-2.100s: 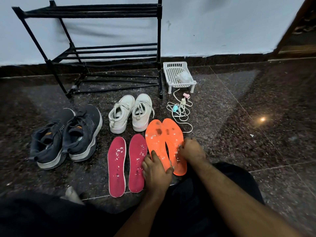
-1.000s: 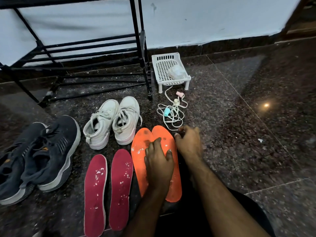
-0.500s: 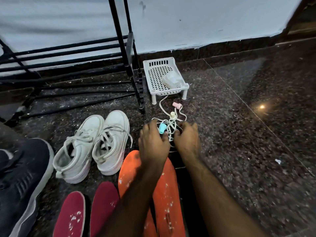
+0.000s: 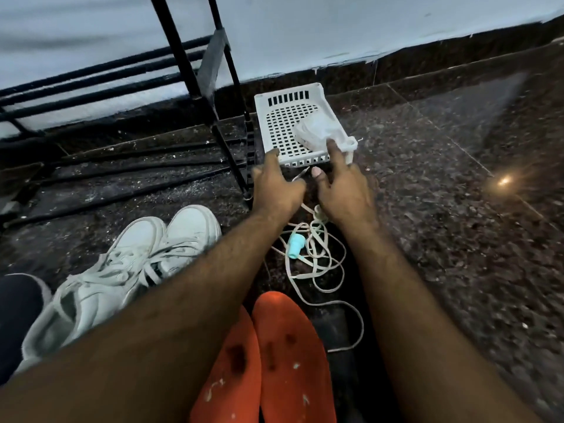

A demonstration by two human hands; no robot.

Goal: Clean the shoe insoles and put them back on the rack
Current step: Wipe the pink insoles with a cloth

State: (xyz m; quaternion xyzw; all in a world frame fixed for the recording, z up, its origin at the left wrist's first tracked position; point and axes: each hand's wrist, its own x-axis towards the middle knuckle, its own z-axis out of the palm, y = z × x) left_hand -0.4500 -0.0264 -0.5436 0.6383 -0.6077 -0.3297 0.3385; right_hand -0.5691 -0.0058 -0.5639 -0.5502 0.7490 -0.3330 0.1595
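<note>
Two orange insoles (image 4: 274, 361), spotted with dirt and white flecks, lie side by side on the floor between my forearms. Both arms stretch forward over them. My left hand (image 4: 276, 186) is at the front edge of a white slotted basket (image 4: 283, 123), one finger touching its rim. My right hand (image 4: 341, 186) is beside it, index finger reaching up to a crumpled white wipe packet (image 4: 317, 132) lying in the basket. Both hands hold nothing. The black metal rack (image 4: 195, 80) stands at the back left.
A tangle of white laces with a teal clip (image 4: 308, 248) lies on the dark granite floor under my wrists. White sneakers (image 4: 131, 264) sit at the left, a dark shoe (image 4: 18, 315) at the far left edge. A pale wall runs behind.
Both hands left the orange insoles and moved forward past the lace tangle to the white basket. The view leaned forward; the red insoles dropped out of sight.
</note>
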